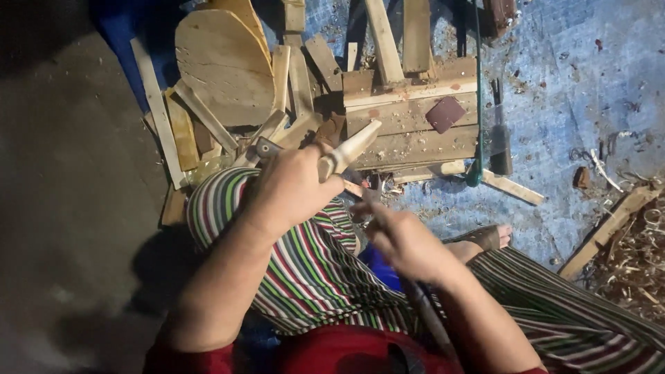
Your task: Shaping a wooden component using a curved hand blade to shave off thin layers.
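Note:
My left hand is closed around a pale carved wooden piece whose tapered end points up and to the right. It rests over my left knee, which is covered in striped cloth. My right hand is blurred just below and to the right of the piece. Its fingers are curled around a thin tool whose dark handle runs down toward my lap; the tool's tip is hidden.
A heap of wooden planks and offcuts lies ahead, with a rounded board at the left. A dark square of sandpaper sits on the planks. Wood shavings pile at right on blue sheeting. My sandalled foot is near.

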